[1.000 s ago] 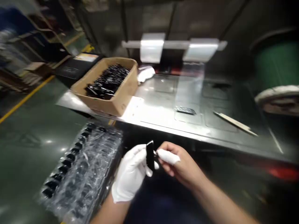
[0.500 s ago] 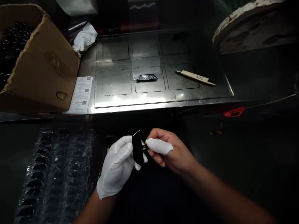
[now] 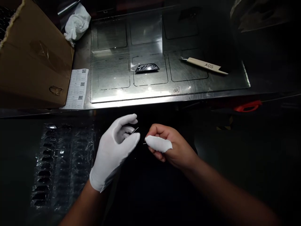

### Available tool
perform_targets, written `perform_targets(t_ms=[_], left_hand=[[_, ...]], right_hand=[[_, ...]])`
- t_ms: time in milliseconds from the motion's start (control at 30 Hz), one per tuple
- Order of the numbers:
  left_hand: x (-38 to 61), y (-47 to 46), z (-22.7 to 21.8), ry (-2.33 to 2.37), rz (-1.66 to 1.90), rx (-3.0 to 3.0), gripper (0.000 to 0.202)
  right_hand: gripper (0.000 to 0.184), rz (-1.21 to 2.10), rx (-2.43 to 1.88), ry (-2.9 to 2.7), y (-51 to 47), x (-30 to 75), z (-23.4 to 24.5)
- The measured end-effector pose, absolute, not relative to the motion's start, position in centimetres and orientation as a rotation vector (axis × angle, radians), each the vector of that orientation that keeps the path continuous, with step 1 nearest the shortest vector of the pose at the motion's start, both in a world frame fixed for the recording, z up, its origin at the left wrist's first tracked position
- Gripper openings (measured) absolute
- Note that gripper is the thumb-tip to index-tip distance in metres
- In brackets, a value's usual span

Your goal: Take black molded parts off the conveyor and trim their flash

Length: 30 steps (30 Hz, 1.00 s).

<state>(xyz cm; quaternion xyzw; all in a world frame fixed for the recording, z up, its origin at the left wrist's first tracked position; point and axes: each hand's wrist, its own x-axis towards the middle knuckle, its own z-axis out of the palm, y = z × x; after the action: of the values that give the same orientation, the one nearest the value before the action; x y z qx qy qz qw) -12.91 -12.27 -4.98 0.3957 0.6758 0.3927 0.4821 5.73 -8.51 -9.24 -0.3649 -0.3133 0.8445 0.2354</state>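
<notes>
My left hand (image 3: 115, 147), in a white glove, is curled with thumb and fingers around a glossy black piece. Only the bright, thin edge of this black piece (image 3: 134, 130) shows; the remainder merges with the dark background. Just to the right is my right hand (image 3: 164, 141), bare except for a white cover on the thumb. Its fingers are pinched together, and a small thin tip (image 3: 144, 143) pokes out from them towards the left hand. What that tip belongs to is hidden in the grip. A gap separates the two hands.
On the metal-topped table (image 3: 108, 91) lie a film-covered black piece (image 3: 147, 67), a cream-handled cutter marked A05 (image 3: 204, 64), a printed label sheet (image 3: 76, 88) and crumpled white cloth (image 3: 77, 23). A cardboard box (image 3: 35, 59) stands left. Below are wrapped black pieces (image 3: 44, 172) and a red-handled thing (image 3: 246, 106).
My left hand has shifted left and up, away from the right hand, and its index finger has lifted. The black piece has turned nearly out of sight. My view has also shifted.
</notes>
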Motion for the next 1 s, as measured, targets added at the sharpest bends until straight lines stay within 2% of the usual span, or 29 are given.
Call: perform_targets(t_ms=[133,300,567,733,900,1000], left_hand=[[-12.5,-11.2,-4.8,1.699,1.126,0.863,0.023],[-12.4,-11.4,-5.3,1.74,1.284,0.814,0.017],[-12.2,-13.6,-7.0,1.762,1.234,0.723,0.018],[-12.4,-14.2,-6.3,1.71,1.144,0.757,0.021],[-12.1,-13.2,-5.0,1.769,0.949,1.104,0.037],[-12.0,-12.4,-4.8,1.832,1.09,1.025,0.025]], right_hand=[[0.032,2.337,-0.99,-0.809,-8.5,5.9,-9.1],[0.031,2.346,-0.959,-0.739,-8.3,6.0,-9.1],[0.023,2.346,-0.954,-0.708,-8.3,6.0,-9.1],[0.017,2.324,-0.951,-0.786,-8.4,6.0,-9.4],[0.019,2.258,-1.01,-1.033,-8.7,6.1,-9.5],[0.024,2.274,-1.018,-1.029,-8.9,6.1,-9.4]])
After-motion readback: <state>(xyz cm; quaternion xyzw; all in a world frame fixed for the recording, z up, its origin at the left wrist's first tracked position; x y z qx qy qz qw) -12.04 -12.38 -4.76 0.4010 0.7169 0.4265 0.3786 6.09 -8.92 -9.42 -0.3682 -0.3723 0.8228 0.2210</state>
